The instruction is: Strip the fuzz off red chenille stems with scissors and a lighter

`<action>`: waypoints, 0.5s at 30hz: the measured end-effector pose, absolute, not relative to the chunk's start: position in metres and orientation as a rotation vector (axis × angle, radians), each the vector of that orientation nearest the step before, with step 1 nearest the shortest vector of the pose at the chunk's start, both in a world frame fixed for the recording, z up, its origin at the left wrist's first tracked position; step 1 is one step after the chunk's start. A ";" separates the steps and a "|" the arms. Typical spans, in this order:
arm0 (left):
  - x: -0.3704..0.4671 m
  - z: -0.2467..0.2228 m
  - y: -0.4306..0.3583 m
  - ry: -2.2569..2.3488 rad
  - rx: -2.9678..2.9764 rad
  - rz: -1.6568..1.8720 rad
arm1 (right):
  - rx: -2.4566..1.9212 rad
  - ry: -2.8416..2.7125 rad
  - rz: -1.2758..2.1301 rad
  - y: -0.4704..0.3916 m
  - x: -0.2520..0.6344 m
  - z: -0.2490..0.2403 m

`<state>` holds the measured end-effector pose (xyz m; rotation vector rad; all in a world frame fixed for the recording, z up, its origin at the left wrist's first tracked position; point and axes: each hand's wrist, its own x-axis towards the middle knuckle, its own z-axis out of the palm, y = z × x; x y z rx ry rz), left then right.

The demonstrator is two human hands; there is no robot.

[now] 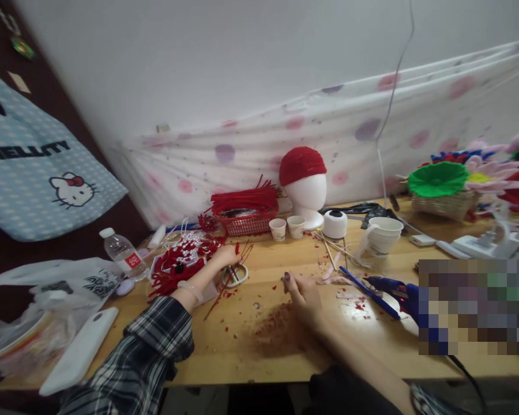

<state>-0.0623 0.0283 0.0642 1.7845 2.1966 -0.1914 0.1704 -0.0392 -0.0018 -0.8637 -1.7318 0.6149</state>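
My left hand (227, 257), its fingers curled, is beside the heap of red fuzzy stems at the left. Just below it lies a small round whitish dish (241, 279) with something dark inside. A bit of red shows at its fingertips, but what the hand holds is too small to make out. Thin red stems (218, 300) lie next to the dish. My right hand (303, 298) hovers over the middle of the table, thumb and fingers pinched together. Anything within that pinch is hidden. Reddish crumbs (272, 329) are scattered on the wood left of it.
Behind stand a red basket (246, 225) of red stems, paper cups (278, 230), a white foam head (310, 195) with a red cap, and a thread spool (334, 225). A blue glue gun (393, 289) lies right. A bottle (123, 253) and plastic bags (64, 285) stand left.
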 end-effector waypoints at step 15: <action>-0.055 0.076 0.026 2.163 1.492 -0.242 | -0.845 -1.920 0.548 -0.041 0.171 -0.006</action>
